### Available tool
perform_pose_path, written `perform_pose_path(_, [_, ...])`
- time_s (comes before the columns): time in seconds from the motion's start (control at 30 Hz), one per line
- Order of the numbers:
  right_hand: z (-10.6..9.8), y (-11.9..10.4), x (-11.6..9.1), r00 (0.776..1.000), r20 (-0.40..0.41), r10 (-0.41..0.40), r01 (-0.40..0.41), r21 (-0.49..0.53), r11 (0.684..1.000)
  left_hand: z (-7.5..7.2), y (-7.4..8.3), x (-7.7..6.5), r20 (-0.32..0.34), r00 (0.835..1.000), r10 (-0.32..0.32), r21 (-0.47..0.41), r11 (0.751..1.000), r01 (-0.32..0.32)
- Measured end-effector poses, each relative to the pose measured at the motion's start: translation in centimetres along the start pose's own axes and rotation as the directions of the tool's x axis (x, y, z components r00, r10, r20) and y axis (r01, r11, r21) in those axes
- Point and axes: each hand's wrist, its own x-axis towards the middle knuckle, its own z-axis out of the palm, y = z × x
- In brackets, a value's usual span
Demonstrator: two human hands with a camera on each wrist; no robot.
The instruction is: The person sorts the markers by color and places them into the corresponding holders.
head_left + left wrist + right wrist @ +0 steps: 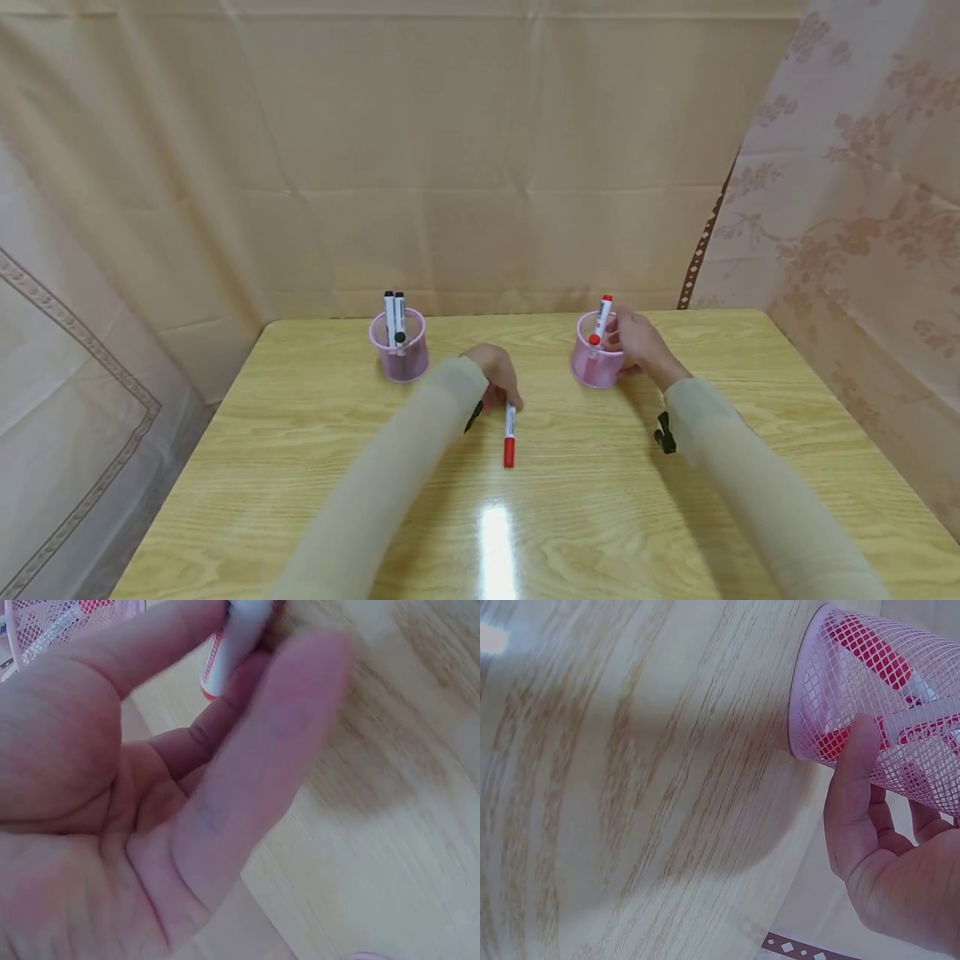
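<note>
Near the middle of the table, my left hand [495, 375] pinches a red-capped whiteboard marker [509, 440] by its upper end, the cap pointing towards me. The left wrist view has its white barrel [244, 634] at the fingertips, partly cut off by the frame. My right hand [643, 343] holds the right side of a pink mesh pen cup [597, 373], fingers at the rim. One finger [855, 761] lies along the mesh in the right wrist view; the thumb is hidden there. Red-capped markers [603, 315] stand tilted inside this cup.
A second pink mesh pen cup [405, 367] with black-capped markers [400, 310] stands at the back left. Both cups are near the rear edge of the wooden table [300, 433], with a beige curtain [480, 208] behind. A patterned curtain [862, 225] hangs at the right.
</note>
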Motion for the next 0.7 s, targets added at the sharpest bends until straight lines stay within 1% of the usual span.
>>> perform_pose_path(0.07, [0.1, 0.0, 0.0, 1.000, -0.003, 0.002, -0.002, 0.003, 1.000, 0.1, -0.1, 0.5, -0.020, 1.000, -0.005, 0.013, 1.000, 0.005])
perform_pose_path(0.1, [0.1, 0.0, 0.0, 1.000, -0.002, 0.002, -0.002, 0.004, 1.000, 0.2, -0.1, 0.8, -0.041, 0.999, -0.010, 0.033, 0.999, 0.012])
perform_pose_path(0.13, [0.1, 0.0, 0.1, 1.000, -0.002, 0.005, -0.005, 0.002, 1.000, 0.4, 0.0, 0.7, -0.063, 0.998, -0.007, 0.080, 0.997, 0.013])
perform_pose_path(0.17, [0.2, 0.0, 0.1, 1.000, 0.001, 0.007, -0.007, 0.001, 1.000, 0.7, 0.2, 0.4, -0.111, 0.994, -0.008, 0.143, 0.989, 0.024])
perform_pose_path(0.2, [0.3, 0.0, 0.0, 1.000, 0.005, 0.009, -0.009, 0.000, 1.000, 1.0, 0.3, 0.4, -0.164, 0.986, -0.002, 0.214, 0.976, 0.037])
perform_pose_path(0.27, [0.3, 0.2, 0.0, 1.000, 0.010, 0.009, -0.009, -0.003, 1.000, 1.5, 0.6, 0.6, -0.226, 0.974, 0.004, 0.339, 0.938, 0.074])
perform_pose_path(0.3, [0.3, 0.2, 0.0, 1.000, 0.012, 0.009, -0.009, -0.007, 1.000, 1.7, 0.7, 0.8, -0.252, 0.968, 0.007, 0.385, 0.918, 0.093])
perform_pose_path(0.33, [0.3, 0.3, 0.0, 1.000, 0.013, 0.009, -0.009, -0.008, 1.000, 1.8, 0.7, 1.1, -0.276, 0.961, 0.008, 0.412, 0.905, 0.111])
perform_pose_path(0.37, [0.3, 0.3, 0.0, 1.000, 0.014, 0.006, -0.005, -0.011, 1.000, 1.9, 0.8, 1.3, -0.290, 0.957, 0.002, 0.409, 0.905, 0.122])
perform_pose_path(0.4, [0.2, 0.3, -0.1, 1.000, 0.012, 0.003, -0.003, -0.010, 1.000, 1.9, 0.8, 1.7, -0.300, 0.954, -0.003, 0.395, 0.910, 0.127])
perform_pose_path(0.5, [0.1, 0.4, -0.1, 1.000, 0.008, -0.002, 0.002, -0.013, 1.000, 1.9, 0.8, 2.0, -0.329, 0.944, -0.022, 0.336, 0.932, 0.139])
perform_pose_path(0.7, [0.0, 0.3, 0.2, 1.000, 0.012, 0.004, -0.004, -0.013, 1.000, 1.7, 0.9, 2.1, -0.377, 0.926, -0.039, 0.310, 0.936, 0.166])
